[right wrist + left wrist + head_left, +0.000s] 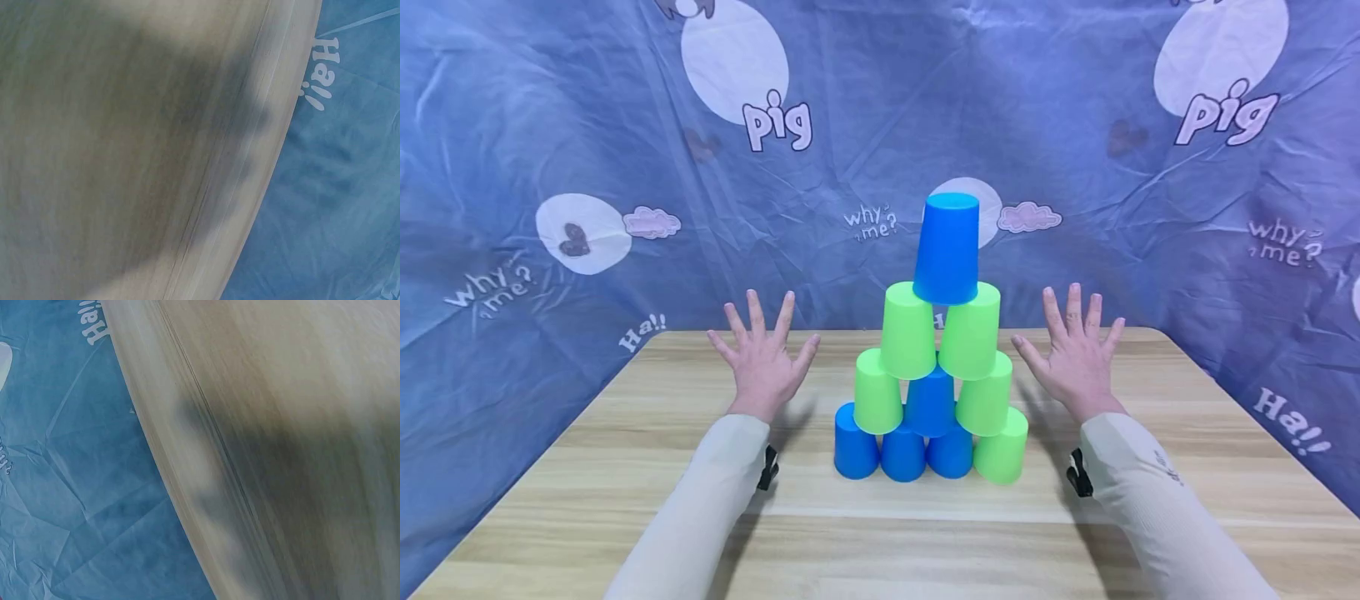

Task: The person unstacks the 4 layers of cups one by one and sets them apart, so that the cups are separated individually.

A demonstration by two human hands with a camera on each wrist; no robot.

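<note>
Upside-down plastic cups form a pyramid in the head view. One blue cup (pixel 949 250) tops it, bridging two green cups (pixel 907 332). Under these come a green, a blue (pixel 929 404) and a green cup. The bottom row has three blue cups (pixel 856 442) and, at its right end, one green cup (pixel 1002 447). My left hand (pixel 762 367) is raised to the left of the pyramid, fingers spread, holding nothing. On the other side my right hand (pixel 1077 367) is also spread and bare, apart from the cups. Neither wrist view shows the hands themselves.
The cups stand on a wood-grain table (pixel 880 542). Behind it and along both sides hangs a blue printed cloth (pixel 865 125). The left wrist view has the table edge (pixel 147 444) against the cloth; hand shadows (pixel 206 94) fall on the wood in the right wrist view.
</note>
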